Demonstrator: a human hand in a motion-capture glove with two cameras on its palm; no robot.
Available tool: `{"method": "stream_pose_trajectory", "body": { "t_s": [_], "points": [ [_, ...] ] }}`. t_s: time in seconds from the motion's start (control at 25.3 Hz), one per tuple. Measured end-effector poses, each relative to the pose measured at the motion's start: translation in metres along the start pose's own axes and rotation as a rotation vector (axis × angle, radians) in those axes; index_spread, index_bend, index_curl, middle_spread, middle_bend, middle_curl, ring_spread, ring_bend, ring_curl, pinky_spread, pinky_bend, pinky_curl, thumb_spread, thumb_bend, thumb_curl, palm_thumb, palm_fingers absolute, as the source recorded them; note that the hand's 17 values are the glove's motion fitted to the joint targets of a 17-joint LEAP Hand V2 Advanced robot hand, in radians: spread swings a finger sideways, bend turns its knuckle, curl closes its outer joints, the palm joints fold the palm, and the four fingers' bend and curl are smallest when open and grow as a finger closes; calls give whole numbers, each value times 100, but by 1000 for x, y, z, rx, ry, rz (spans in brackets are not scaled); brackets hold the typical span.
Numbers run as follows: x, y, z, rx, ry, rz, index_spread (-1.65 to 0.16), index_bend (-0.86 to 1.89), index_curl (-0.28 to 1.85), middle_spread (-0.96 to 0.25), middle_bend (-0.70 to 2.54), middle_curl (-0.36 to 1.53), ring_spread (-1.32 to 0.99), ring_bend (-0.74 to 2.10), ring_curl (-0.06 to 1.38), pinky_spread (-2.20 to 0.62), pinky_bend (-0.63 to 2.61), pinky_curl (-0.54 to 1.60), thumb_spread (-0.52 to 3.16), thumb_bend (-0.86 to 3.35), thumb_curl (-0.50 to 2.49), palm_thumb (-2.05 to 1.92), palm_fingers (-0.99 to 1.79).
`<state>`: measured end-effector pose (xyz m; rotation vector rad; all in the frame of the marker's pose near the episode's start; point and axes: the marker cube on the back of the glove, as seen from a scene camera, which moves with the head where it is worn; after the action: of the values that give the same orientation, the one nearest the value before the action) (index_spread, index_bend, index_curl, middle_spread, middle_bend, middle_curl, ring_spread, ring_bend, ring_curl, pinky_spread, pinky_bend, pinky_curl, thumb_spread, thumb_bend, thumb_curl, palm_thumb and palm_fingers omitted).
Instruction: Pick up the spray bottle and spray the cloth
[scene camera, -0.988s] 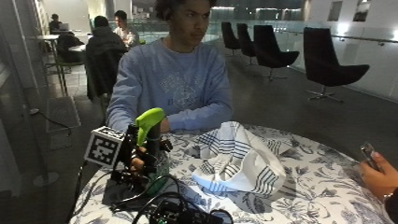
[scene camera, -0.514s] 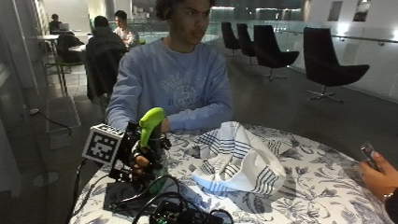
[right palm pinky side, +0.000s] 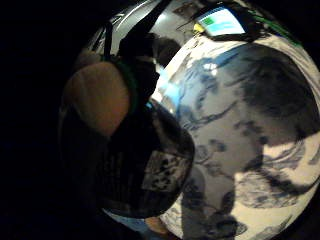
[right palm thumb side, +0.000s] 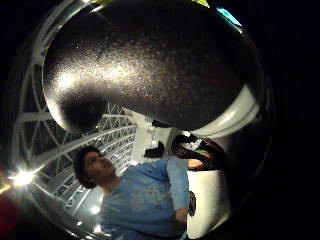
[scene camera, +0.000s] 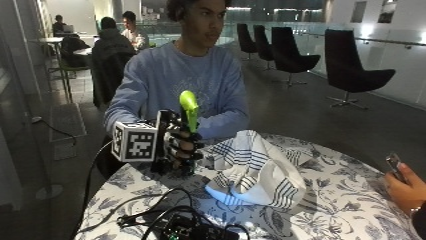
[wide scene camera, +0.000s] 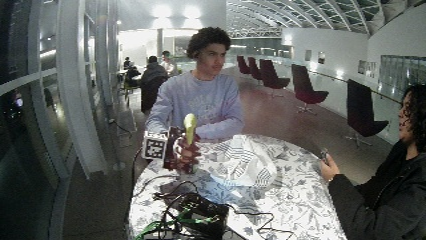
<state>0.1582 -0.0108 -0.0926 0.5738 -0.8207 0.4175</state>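
— Where's the spray bottle (scene camera: 188, 131) right now?

— In the gloved right hand (scene camera: 180, 146), held upright over the near edge of the table (scene camera: 346, 200). The fingers are curled round its dark body, and the green spray head sticks up above them.

— Is it resting on the table or lifted?

— Can't tell from here; the hand hides the base.

— And the cloth (scene camera: 256, 170)?

— The white cloth with blue stripes sits in a heap on the flowered tablecloth, just beside the bottle and not touching it. The green head is turned roughly its way.

— Anything else on the table?

— A black box (scene camera: 190, 229) with cables at the front edge.
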Motion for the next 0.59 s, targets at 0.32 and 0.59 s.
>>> {"method": "stream_pose_trajectory", "body": {
  "t_s": [0.32, 0.59],
  "points": [
    [-42, 7, 70, -330, -101, -58, -20, 16, 47, -10, 44, 48, -3, 54, 41, 31, 14, 15, 66, -3, 64, 94, 94],
    [-58, 10, 122, -508, -134, -67, -20, 17, 47, -10, 42, 49, -3, 53, 41, 30, 13, 16, 65, -3, 65, 94, 95]
  ]
}}
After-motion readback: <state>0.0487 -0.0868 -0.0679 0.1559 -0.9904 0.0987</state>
